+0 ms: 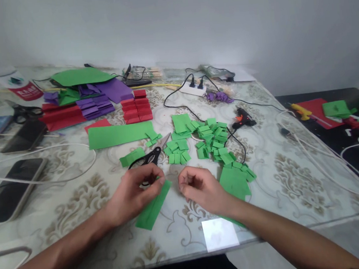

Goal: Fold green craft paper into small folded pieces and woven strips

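Observation:
My left hand [142,190] pinches the upper end of a green paper strip [151,214] between thumb and fingers, just above the tabletop. To its right, apart from the strip, my right hand [201,189] has its fingers curled and closed, and nothing shows in them. Black-handled scissors [153,155] lie beyond my left hand, their blades pointing away to the right. Past both hands spreads a heap of small folded green paper pieces [214,135]. A larger green sheet [234,182] lies partly under my right forearm. Farther back rests a long green paper strip [119,134].
Red folded paper [136,107] and purple folded paper [95,106] lie at the back. A glue gun [243,118] sits to the right, near a white power strip [193,87] with cords. At left are a phone [14,188], white cable and a bottle [21,85].

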Tool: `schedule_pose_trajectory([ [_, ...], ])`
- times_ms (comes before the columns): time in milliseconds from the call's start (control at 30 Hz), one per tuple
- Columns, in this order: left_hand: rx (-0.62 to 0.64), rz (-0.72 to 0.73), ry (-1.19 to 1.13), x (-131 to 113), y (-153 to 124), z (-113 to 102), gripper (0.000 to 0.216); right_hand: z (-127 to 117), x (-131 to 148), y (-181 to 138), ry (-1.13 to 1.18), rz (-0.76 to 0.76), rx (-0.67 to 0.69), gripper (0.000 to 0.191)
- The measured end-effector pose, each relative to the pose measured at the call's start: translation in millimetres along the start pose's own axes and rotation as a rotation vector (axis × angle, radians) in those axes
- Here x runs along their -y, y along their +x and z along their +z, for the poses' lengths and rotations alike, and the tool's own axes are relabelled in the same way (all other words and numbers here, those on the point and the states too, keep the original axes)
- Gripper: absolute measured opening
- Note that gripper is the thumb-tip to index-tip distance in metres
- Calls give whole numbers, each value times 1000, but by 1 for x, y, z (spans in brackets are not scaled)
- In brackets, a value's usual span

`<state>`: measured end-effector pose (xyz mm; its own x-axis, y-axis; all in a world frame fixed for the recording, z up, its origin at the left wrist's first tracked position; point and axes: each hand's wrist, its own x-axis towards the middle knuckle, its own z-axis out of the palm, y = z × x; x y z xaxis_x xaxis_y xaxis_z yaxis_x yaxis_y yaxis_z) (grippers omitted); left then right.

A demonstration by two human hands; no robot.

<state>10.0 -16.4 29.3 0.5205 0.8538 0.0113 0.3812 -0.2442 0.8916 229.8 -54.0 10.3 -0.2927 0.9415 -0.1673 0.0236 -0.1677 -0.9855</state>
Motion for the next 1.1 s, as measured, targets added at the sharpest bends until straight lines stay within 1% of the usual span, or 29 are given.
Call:
schedule_pose_trajectory([
  [33, -21, -2, 0, 0, 0, -1, 22, 0, 0, 0, 8, 13, -8, 6],
  [100, -19, 0, -14, 0, 0, -1, 23, 1, 0, 1, 22, 24, -13, 9],
  [233, 55, -28, -60, 0, -3, 6, 26, 3, 0, -1, 37, 2, 50, 15],
  [300, 70, -35, -68, 0, -4, 9, 27, 4, 1, -2, 46, 8, 81, 15],
  [433, 54, -34, -79, 0, -5, 11, 26, 1, 0, -4, 127, 33, 148, 14],
  [500, 49, -42, -99, 0, -4, 12, 26, 1, -1, -4, 116, 22, 155, 14],
  [567, 51, -53, -127, 1, -3, 14, 24, 1, -2, -3, 33, 11, 96, 13],
  [700, 52, -65, -149, 4, -2, 16, 21, 4, -5, -1, -74, -5, 78, 20],
  [833, 66, -105, -154, 4, -1, 12, 20, 3, -2, -2, -95, -5, 80, 20],
  [1100, 56, -94, -104, 3, 2, 4, 19, 1, 1, -1, -77, 12, 24, 22],
])
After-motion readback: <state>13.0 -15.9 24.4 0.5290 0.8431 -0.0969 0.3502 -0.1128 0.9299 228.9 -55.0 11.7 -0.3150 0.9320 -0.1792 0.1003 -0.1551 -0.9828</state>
